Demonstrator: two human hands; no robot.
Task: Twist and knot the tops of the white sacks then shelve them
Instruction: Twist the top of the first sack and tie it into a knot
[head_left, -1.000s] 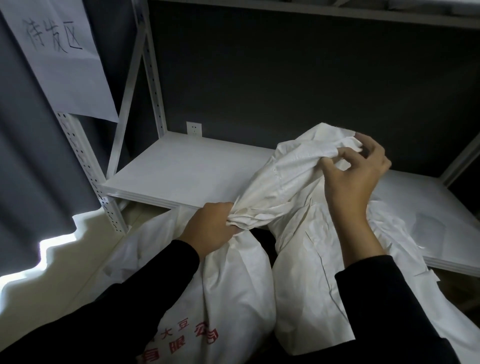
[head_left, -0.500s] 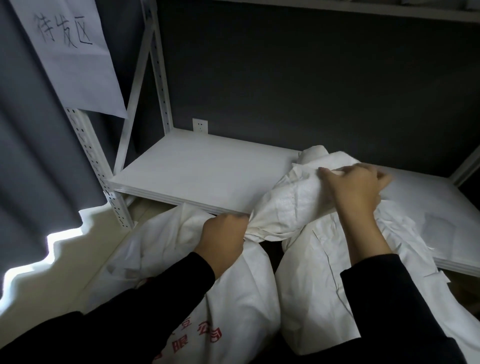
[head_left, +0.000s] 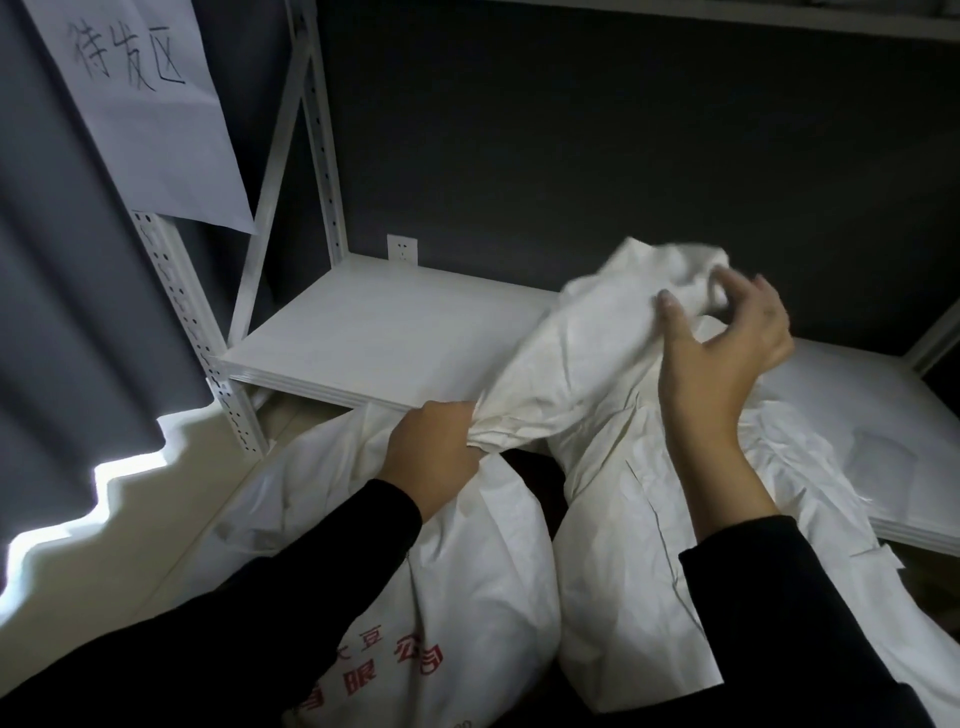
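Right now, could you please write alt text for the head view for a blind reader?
A person in black sleeves handles a white sack top before a white shelf: the left hand grips the twisted neck, the right hand curls around the blurred loose end. Below stand a sack with red print and a plain sack; a handwritten paper sign hangs upper left.

Left hand fisted — right hand half-curled.

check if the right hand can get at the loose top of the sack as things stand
Probably yes: the right hand is up against the loose top, thumb on the cloth, nothing between them, while the left hand grips the twisted neck below.
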